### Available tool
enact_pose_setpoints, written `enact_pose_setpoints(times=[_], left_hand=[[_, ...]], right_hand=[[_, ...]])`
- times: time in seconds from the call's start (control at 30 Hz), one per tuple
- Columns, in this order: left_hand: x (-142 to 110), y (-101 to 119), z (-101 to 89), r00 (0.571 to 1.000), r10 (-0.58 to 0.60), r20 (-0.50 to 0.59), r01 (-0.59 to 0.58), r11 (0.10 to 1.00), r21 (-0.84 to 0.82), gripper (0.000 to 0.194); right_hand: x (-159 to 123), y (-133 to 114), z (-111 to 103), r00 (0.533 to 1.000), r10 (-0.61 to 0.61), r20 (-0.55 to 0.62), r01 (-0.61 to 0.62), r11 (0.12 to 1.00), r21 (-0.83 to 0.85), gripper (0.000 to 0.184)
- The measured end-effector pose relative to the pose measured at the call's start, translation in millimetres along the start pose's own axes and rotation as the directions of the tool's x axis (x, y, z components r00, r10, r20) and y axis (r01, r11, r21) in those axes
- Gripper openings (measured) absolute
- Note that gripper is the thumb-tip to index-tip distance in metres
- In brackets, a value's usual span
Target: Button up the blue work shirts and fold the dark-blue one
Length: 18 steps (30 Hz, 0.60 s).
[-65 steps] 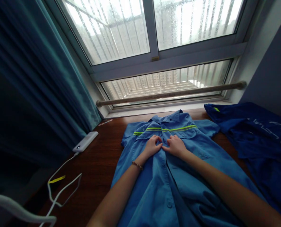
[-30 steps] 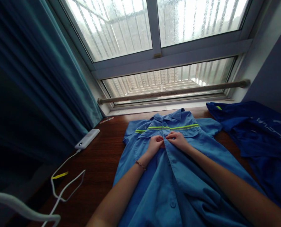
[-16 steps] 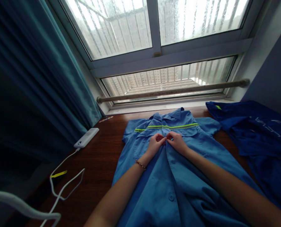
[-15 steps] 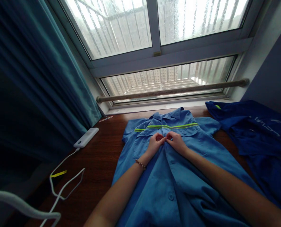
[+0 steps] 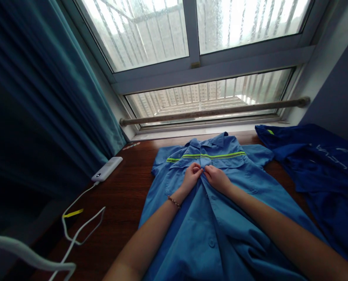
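Observation:
A light blue short-sleeved work shirt (image 5: 174, 226) lies front up, collar toward the window, with a yellow-green and grey stripe across its chest. Below the stripe, at the front opening, my left hand (image 5: 191, 176) pinches one edge of the shirt between thumb and fingers. My right hand (image 5: 217, 178) pinches the shirt right beside it, the fingertips of both hands nearly touching. Whatever button lies under the fingertips is hidden. Lower down, the front hangs apart, and a button (image 5: 211, 243) shows on it.
Dark blue clothing (image 5: 317, 164) with white lettering lies to the right on the brown wooden surface (image 5: 118, 203). At left are a white power bank (image 5: 107, 169), a white cable (image 5: 71, 246) and a yellow strip (image 5: 73, 213). A rail (image 5: 215, 113) crosses the window behind; a curtain (image 5: 74, 86) hangs left.
My right hand's fingers have closed in and shifted slightly left and down at the shirt front. My left hand's fingers have curled a little tighter. The shirt lies as before.

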State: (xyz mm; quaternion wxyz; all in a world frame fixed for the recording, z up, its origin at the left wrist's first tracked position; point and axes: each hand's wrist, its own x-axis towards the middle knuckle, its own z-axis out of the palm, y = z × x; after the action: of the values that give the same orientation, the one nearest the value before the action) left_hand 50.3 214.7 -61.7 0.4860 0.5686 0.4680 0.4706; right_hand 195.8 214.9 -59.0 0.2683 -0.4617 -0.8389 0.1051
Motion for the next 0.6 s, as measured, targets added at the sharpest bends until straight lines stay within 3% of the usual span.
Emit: enact_pose_setpoints(times=[0.13,0.23,0.27,0.33,0.43,0.5,0.6], left_hand=[[0.5,-0.9,0.8,0.999,-0.028,-0.026,0.026,0.995,-0.1,0.023],[-0.5,0.5,0.6,0.998,-0.044,-0.034,0.039,0.987,-0.157,0.027],[-0.9,1.6,0.4,0.999,-0.043,-0.027,0.038,0.985,-0.168,0.03],[-1.5,4.3,0.4,1.0,-0.028,-0.004,0.027,0.984,-0.174,0.036],[-2.0,7.6,1.3,1.0,0.005,0.029,-0.001,0.987,-0.161,0.042],[-2.9,8.1,2.4,0.998,0.026,0.058,-0.018,0.99,-0.138,0.043],[-5.1,5.9,3.3,0.995,0.067,0.068,-0.067,0.998,-0.005,0.039]], right_hand=[[-0.4,-1.0,-1.1,0.999,-0.01,0.038,0.011,1.0,-0.02,0.021],[4.6,6.1,3.1,0.998,0.059,0.004,-0.058,0.977,0.206,0.024],[7.4,9.7,4.6,0.995,0.103,0.019,-0.103,0.94,0.324,0.026],[13.8,17.4,6.3,0.97,0.195,0.146,-0.244,0.78,0.576,0.03],[21.5,26.5,5.2,0.902,0.222,0.369,-0.43,0.52,0.738,0.033],[23.1,28.8,4.0,0.884,0.225,0.409,-0.466,0.481,0.743,0.033],[21.3,27.7,5.7,0.89,0.232,0.393,-0.456,0.498,0.738,0.033]])
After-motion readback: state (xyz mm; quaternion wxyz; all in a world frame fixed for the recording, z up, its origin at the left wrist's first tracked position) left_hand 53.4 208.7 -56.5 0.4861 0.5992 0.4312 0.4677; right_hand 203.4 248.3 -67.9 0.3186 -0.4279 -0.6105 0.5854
